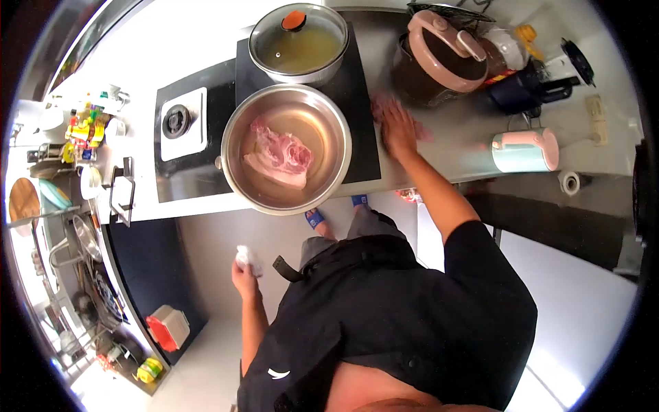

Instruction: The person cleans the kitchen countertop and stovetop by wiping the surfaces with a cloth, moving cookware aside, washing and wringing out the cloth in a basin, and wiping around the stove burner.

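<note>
On the counter [454, 141], pink cloth [423, 131] stretches sideways beneath the flat right hand [398, 130]; left hand [245, 280] grips a white wad [250, 260].

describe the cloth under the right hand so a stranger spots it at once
Find the black cooktop, then the counter right of it. There the right hand rests on a cloth showing at both sides. It is pink, unlike the white wad in the left hand.

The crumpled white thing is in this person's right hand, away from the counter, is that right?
Not quite: the left hand holds the crumpled white thing, away from the counter, as the head view shows. The right hand lies on a pinkish cloth.
</note>
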Motion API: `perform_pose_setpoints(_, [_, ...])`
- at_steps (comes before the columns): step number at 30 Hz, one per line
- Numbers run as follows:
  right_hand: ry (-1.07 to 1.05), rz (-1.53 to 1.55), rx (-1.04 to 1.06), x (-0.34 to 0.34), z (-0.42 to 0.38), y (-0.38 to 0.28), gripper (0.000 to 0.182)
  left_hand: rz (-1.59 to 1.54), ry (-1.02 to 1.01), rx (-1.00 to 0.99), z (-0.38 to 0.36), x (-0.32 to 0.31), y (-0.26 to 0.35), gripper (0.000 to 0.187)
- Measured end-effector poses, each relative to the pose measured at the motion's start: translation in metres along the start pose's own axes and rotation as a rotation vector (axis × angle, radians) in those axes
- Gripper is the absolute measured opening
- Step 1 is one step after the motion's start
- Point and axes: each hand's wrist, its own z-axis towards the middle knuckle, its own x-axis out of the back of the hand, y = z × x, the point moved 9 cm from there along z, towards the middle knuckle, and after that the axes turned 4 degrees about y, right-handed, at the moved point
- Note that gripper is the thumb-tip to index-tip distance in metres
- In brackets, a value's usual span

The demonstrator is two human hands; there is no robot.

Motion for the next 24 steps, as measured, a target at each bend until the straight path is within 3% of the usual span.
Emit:
perform_pose_setpoints(2, [0.019,-0.019,0.029,-0.034,0.046,0.004,0.054,-0.176,-0.014,0.018,-0.011,-0.013,0.042,0.034])
perform_pose_setpoints(5, [-0.022,0.02,-0.031,-0.031,0.091,-0.012,0.056,-0.268,-0.033,0.112,-0.033,-0.019,0.094,0.033])
perform_pose_setpoints(8, [0.04,0.163,0.059,-0.028,0.077,-0.01,0.057,-0.378,-0.033,0.159,-0.036,-0.021,0.115,0.034])
perform_pose_setpoints(12, [-0.076,0.18,0.099,0.029,-0.001,-0.013,0.06,-0.601,0.046,0.178,-0.034,-0.016,0.122,0.031])
perform_pose_setpoints(14, [-0.106,0.163,0.145,0.033,-0.051,0.015,0.055,-0.8,-0.047,0.21,-0.034,-0.024,0.122,0.027])
perform_pose_setpoints(16, [-0.098,0.159,0.168,0.029,-0.072,0.035,0.052,-0.782,-0.032,0.258,-0.04,-0.037,0.128,0.032])
perform_pose_setpoints(18, [-0.072,0.188,0.132,0.041,-0.074,0.049,0.045,-0.593,0.08,0.283,-0.04,-0.043,0.126,0.046])
perform_pose_setpoints(19, [-0.043,0.19,0.109,0.04,-0.067,0.053,0.042,-0.382,0.073,0.195,-0.035,-0.049,0.132,0.054])
perform_pose_setpoints(22, [0.024,0.076,0.051,0.019,-0.015,0.051,0.047,-0.074,-0.075,0.175,-0.04,-0.077,0.155,0.052])
perform_pose_setpoints(24, [0.016,0.038,0.002,-0.004,0.02,0.038,0.048,-0.079,-0.142,0.161,-0.04,-0.095,0.165,0.053])
